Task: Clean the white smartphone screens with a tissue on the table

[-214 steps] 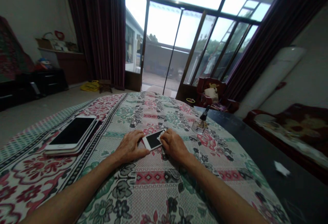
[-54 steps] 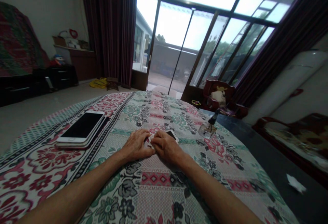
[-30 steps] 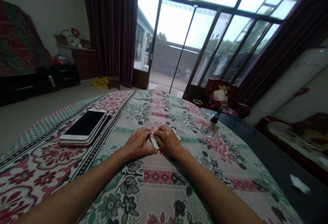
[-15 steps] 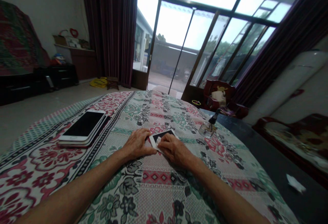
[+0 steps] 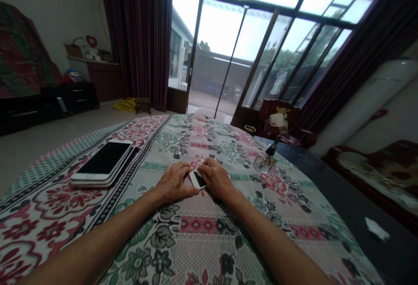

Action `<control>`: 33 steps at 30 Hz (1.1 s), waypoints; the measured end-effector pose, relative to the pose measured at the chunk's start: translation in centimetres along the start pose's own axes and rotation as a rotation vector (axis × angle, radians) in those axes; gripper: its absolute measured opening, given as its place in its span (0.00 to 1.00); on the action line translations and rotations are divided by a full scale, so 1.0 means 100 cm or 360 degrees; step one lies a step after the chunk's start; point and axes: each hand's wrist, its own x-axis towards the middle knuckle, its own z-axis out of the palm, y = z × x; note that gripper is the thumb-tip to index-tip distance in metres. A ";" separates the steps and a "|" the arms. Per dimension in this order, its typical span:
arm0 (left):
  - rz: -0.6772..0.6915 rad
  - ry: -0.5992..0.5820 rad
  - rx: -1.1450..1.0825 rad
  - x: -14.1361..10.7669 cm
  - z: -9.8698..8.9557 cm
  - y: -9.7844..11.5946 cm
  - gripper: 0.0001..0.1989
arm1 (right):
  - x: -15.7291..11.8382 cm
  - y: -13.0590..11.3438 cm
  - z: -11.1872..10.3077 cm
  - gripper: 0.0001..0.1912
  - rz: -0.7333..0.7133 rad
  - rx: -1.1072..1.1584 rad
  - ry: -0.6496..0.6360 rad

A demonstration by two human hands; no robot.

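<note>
A white-framed smartphone (image 5: 197,181) with a dark screen lies flat on the patterned tablecloth (image 5: 202,250). My left hand (image 5: 174,183) grips its left end, thumb at the near side and fingers at the far side. Over the screen, my right hand (image 5: 216,178) is closed with its fingertips pressed down near the far edge. The white tissue pinched in it half a second ago is almost wholly hidden under the fingers now. The right part of the phone is covered by this hand.
To the left, several phones (image 5: 105,159) lie stacked, a white one with a black screen on top. A clear glass bottle (image 5: 264,162) with a black top stands to the right. Crumpled white paper (image 5: 376,229) lies on the dark surface (image 5: 346,206) beyond the cloth.
My right hand has slid up across the phone's screen toward its far edge, baring the near corner. My left hand keeps its grip in the same place.
</note>
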 end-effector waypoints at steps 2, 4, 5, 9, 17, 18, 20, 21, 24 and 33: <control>0.0013 -0.0010 0.0009 0.000 0.000 -0.001 0.28 | 0.000 -0.001 -0.001 0.09 0.0027 -0.0015 0.0005; 0.0010 -0.0012 0.0015 0.000 0.001 -0.002 0.28 | -0.001 -0.001 -0.004 0.10 -0.0010 0.0004 -0.0027; 0.0007 -0.0012 0.0017 0.000 0.001 -0.002 0.28 | -0.003 -0.001 -0.006 0.10 -0.0051 0.0024 -0.0057; -0.0004 0.0022 0.0022 -0.001 0.002 -0.001 0.28 | -0.014 -0.004 -0.021 0.09 -0.0253 0.0103 -0.0212; 0.0017 0.0036 0.0024 -0.001 0.002 -0.001 0.28 | -0.021 -0.005 -0.039 0.08 -0.0332 0.0315 -0.0408; 0.0014 0.0032 0.0020 -0.001 0.002 -0.001 0.28 | -0.019 -0.002 -0.036 0.08 -0.0303 0.0294 -0.0375; 0.0014 0.0017 0.0013 -0.001 0.002 -0.001 0.28 | -0.013 0.006 -0.028 0.08 -0.0207 0.0216 -0.0267; 0.0015 0.0009 0.0013 -0.001 0.001 -0.001 0.28 | -0.010 0.009 -0.024 0.08 -0.0151 0.0175 -0.0209; 0.0009 -0.0002 0.0013 -0.001 -0.001 0.001 0.28 | -0.001 0.018 -0.014 0.09 -0.0009 0.0083 -0.0093; 0.0027 0.0007 0.0024 -0.001 -0.001 0.001 0.26 | -0.003 0.024 -0.008 0.10 -0.0089 0.0076 -0.0037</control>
